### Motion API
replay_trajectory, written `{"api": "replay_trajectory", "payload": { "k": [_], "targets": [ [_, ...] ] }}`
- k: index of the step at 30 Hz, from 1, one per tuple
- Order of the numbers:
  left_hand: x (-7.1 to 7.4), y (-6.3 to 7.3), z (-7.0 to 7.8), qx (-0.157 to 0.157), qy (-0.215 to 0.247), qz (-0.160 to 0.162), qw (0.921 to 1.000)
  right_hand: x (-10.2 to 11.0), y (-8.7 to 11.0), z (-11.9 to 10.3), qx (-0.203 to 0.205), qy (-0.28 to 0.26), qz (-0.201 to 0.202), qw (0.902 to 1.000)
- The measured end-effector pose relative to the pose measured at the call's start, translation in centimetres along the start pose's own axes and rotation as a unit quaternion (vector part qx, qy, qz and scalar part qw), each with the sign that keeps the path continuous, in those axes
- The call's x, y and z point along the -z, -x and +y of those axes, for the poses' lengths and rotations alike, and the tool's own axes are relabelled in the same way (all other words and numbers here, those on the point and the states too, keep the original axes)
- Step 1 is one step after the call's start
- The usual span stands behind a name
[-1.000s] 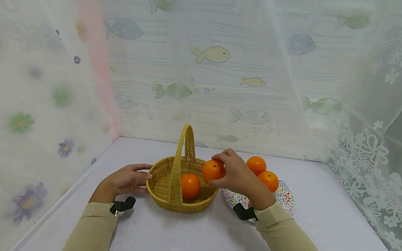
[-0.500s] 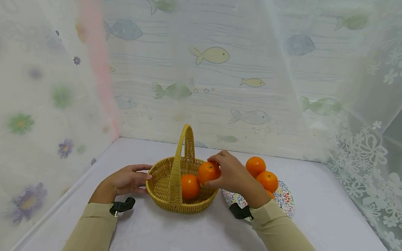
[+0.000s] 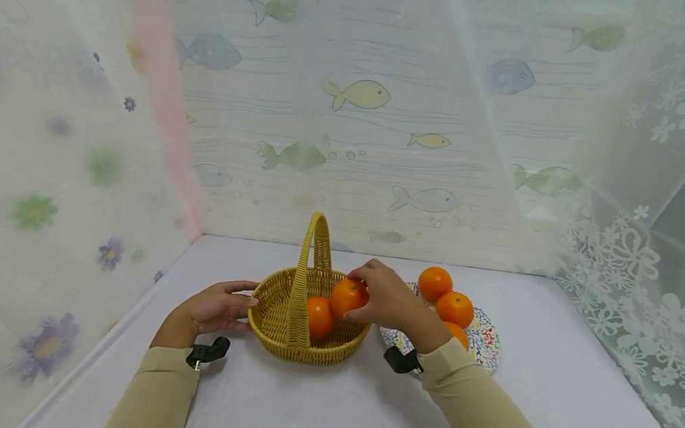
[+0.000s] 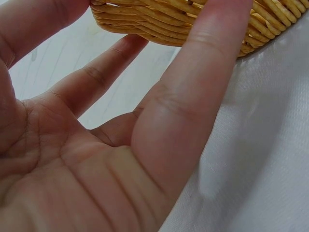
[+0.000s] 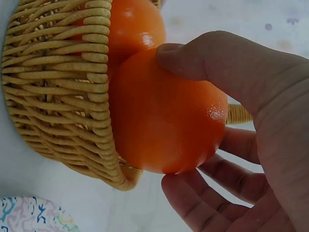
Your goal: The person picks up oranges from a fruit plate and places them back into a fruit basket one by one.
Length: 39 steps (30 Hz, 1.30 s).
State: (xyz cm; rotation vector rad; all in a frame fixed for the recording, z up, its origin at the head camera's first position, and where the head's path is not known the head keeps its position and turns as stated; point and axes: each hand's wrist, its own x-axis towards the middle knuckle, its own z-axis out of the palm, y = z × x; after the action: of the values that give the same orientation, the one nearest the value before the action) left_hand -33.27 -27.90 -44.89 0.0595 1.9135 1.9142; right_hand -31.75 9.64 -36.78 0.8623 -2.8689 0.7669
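My right hand (image 3: 392,305) grips an orange (image 3: 347,299) between thumb and fingers at the right rim of a yellow wicker basket (image 3: 321,353). Another orange (image 3: 320,319) lies inside the basket, partly hidden by the tall arched handle (image 3: 301,285). In the right wrist view the held orange (image 5: 166,116) is partly below the basket's rim and up against the orange inside. My left hand (image 3: 214,308) touches the basket's left end with extended, spread fingers. The left wrist view shows its fingertips against the woven wall (image 4: 154,21).
Right of the basket, a plate (image 3: 485,335) with a colourful pattern bears several oranges (image 3: 455,309), partly behind my right forearm. All stands on a white cloth-covered table (image 3: 301,407). A fish-print curtain (image 3: 346,173) hangs along the back, with sheer curtains at both sides.
My right hand has moved left and slightly down, bringing the held orange from the basket's right rim inward, against the orange inside. The left hand and basket have stayed put.
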Motion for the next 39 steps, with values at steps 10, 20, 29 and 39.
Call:
{"api": "replay_trajectory", "payload": {
  "k": [10,20,29,39],
  "targets": [
    [0.0,0.0,0.0,0.000,0.003,-0.006,1.0000,-0.8,-0.6,0.0,0.018,0.001,-0.004,0.9998],
    [0.1,0.1,0.1,0.002,0.004,-0.003,1.0000,-1.4,-1.0,0.0,0.024,-0.006,-0.009,0.9996],
    [0.0,0.1,0.2,0.006,-0.001,-0.003,1.0000,-2.1,-1.2,-0.3,0.016,-0.015,-0.025,0.9994],
    [0.0,0.2,0.2,0.006,-0.004,-0.002,1.0000,-2.8,-1.4,-0.3,0.013,-0.013,-0.038,0.9991]
  ]
}}
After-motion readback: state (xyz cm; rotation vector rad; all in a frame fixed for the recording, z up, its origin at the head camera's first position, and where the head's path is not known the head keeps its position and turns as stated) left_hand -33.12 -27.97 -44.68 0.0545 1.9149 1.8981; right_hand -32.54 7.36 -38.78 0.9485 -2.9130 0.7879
